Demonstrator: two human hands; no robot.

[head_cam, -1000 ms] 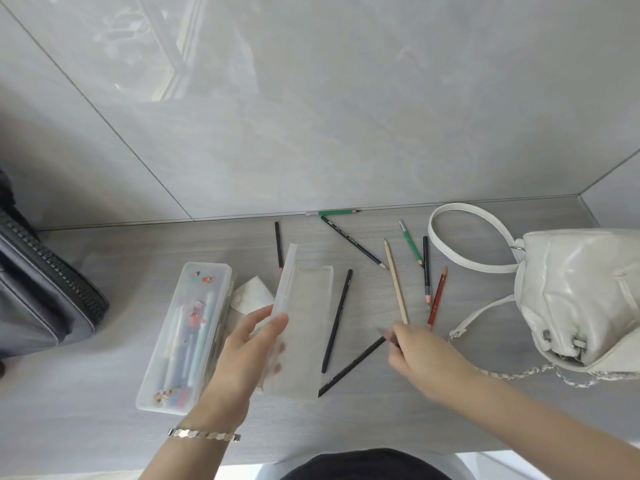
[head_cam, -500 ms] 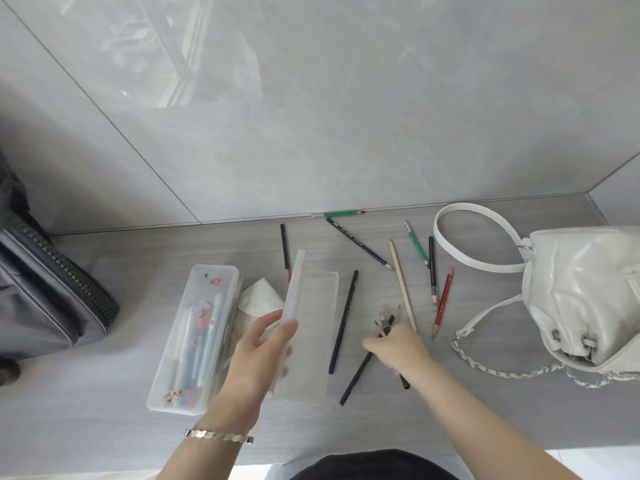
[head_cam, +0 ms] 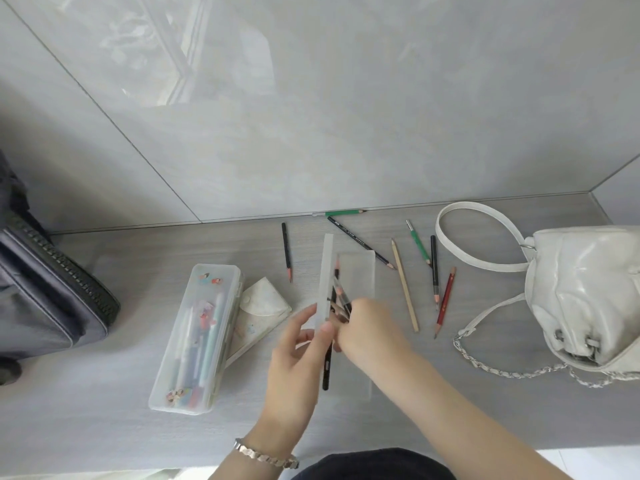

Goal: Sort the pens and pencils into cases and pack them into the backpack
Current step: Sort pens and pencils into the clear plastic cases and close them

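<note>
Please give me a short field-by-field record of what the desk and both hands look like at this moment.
left hand: holds up the raised lid of the open clear case
right hand: grips a bunch of dark pencils over the open clear case
closed case: left of the hands, filled with pens
loose pencils: seven on the desk, among them a plain wooden pencil and a red pencil
white bag: right edge, chain strap trailing
dark backpack: far left
</note>
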